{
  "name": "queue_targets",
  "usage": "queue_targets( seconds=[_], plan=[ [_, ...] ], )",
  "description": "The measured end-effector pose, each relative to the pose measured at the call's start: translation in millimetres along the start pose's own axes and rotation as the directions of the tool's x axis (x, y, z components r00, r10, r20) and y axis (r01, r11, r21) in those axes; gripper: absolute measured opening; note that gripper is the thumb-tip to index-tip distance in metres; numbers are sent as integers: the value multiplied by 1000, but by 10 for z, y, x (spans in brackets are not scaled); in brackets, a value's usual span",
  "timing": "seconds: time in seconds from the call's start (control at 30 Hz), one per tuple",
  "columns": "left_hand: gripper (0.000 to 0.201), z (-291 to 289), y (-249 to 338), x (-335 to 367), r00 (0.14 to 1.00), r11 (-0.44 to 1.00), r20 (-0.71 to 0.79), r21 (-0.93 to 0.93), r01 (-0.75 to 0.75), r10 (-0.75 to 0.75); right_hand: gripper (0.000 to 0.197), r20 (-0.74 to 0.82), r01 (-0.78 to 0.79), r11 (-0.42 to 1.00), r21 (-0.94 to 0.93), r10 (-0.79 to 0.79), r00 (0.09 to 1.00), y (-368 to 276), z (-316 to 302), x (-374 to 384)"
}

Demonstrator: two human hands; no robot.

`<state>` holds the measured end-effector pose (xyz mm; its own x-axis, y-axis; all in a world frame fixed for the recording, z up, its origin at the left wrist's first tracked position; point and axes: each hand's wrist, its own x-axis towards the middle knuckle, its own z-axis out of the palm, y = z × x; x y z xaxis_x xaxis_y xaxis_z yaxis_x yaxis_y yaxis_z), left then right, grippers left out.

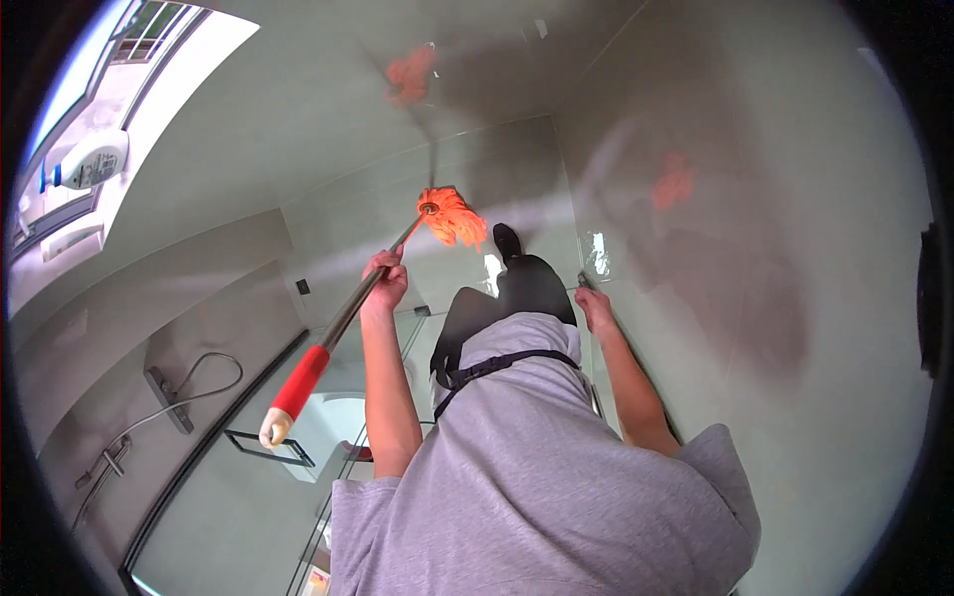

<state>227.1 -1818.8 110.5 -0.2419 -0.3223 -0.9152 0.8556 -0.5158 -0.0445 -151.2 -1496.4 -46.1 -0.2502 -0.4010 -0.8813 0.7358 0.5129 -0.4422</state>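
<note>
Left fingers (pixel 382 260) wrap the mop (pixel 350 313), its orange head (pixel 455 221) beyond them; guiding it seems in hand, needing firm grip, while right fingers' (pixel 592 297) hold I cannot tell.

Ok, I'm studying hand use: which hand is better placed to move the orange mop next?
Likely the left hand: it grips the mop pole, while the right hand is off it.

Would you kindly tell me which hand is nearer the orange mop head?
Left hand, gripping the metal pole near the mop head; the right hand is farther, to its right.
</note>
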Motion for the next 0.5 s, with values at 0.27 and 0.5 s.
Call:
queue_targets(
  seconds=[0.27,0.5],
  plan=[
    [32,-176,-296,-28,1000,997,27,77,-3,1,21,58,-13,1000,14,12,998,-130,65,-24],
    [32,-239,-448,-52,999,989,29,144,-30,26,21,60,3,999,-35,-1,998,-231,134,37]
  ],
)
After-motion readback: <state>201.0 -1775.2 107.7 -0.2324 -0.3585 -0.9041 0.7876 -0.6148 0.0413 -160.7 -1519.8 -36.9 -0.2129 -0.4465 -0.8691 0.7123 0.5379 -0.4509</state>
